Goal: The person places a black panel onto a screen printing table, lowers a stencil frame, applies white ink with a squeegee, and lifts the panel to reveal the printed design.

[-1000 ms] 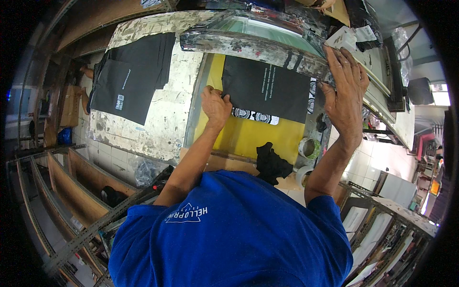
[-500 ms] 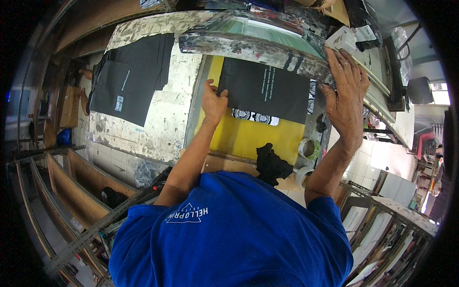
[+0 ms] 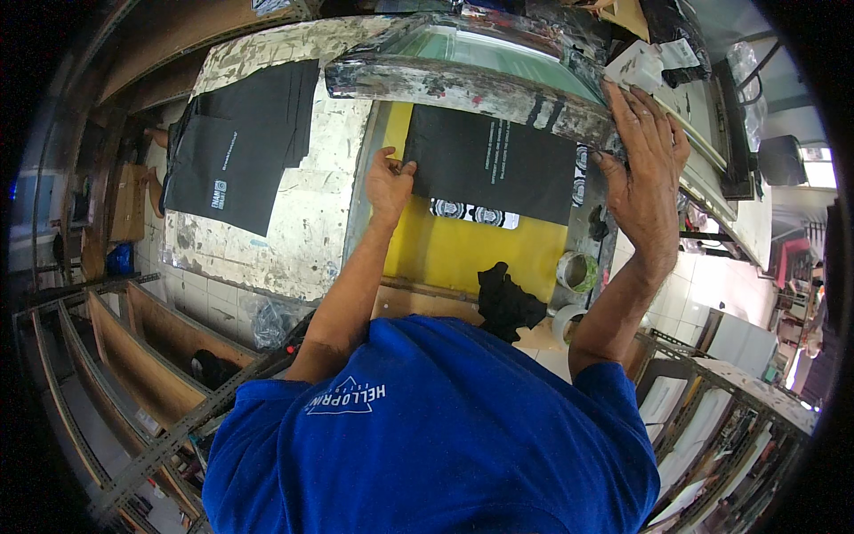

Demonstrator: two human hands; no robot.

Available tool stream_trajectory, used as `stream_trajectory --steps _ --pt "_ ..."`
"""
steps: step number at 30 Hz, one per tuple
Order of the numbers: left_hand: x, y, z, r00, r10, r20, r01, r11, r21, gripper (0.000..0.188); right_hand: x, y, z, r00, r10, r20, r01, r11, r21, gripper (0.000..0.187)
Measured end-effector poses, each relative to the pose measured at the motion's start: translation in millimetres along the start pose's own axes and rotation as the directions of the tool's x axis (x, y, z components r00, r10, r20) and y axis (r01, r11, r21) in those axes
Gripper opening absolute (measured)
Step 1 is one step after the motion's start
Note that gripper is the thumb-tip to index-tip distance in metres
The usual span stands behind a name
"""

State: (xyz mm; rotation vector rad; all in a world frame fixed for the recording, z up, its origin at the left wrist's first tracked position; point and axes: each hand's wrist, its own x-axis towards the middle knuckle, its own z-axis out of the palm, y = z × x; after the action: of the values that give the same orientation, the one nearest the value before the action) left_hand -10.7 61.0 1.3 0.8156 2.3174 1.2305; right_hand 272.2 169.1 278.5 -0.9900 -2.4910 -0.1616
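A flat black fabric piece with small white print lies on the yellow board in front of me. At its left edge is my left hand, the thumb touching the edge and the index finger apart from it. My right hand grips the right end of a paint-stained wooden screen frame, fingers over the top and thumb on the near side. The frame is tilted up beyond the fabric, its pale green mesh showing. Black-and-white patterned paper peeks from under the fabric.
Printed black fabric pieces lie stacked on the stained white table to the left. A crumpled black cloth and tape rolls are at the near edge. Wooden shelves stand lower left, a rack lower right.
My left hand has shifted slightly left along the fabric's edge. The screen frame's left end sits slightly farther left; my right hand stays on the frame.
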Motion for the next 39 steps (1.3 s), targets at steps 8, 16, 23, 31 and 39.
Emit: stream_trajectory --steps 8,16,23,31,39 --pt "0.5 -1.0 -0.1 1.0 -0.016 0.005 0.016 1.0 0.006 0.05 0.4 -0.4 0.1 1.0 0.006 0.003 -0.006 1.0 -0.003 0.079" --pt "0.6 -3.6 -0.2 1.0 0.01 -0.017 -0.009 1.0 0.025 0.048 0.0 -0.3 0.4 1.0 0.011 0.002 -0.011 1.0 0.011 0.08" --pt "-1.2 2.8 -2.9 1.0 0.004 -0.003 -0.004 1.0 0.009 0.049 0.4 -0.2 -1.2 1.0 -0.001 -0.003 0.001 1.0 0.021 0.08" --pt "0.3 -0.9 -1.5 1.0 0.011 -0.007 -0.011 1.0 0.015 0.049 0.3 -1.5 -1.1 1.0 0.005 -0.005 -0.005 1.0 0.02 0.08" --pt "-0.7 1.8 -2.4 1.0 0.009 0.003 -0.009 1.0 0.012 0.048 -0.4 0.7 0.4 1.0 0.003 -0.013 -0.003 1.0 0.018 0.078"
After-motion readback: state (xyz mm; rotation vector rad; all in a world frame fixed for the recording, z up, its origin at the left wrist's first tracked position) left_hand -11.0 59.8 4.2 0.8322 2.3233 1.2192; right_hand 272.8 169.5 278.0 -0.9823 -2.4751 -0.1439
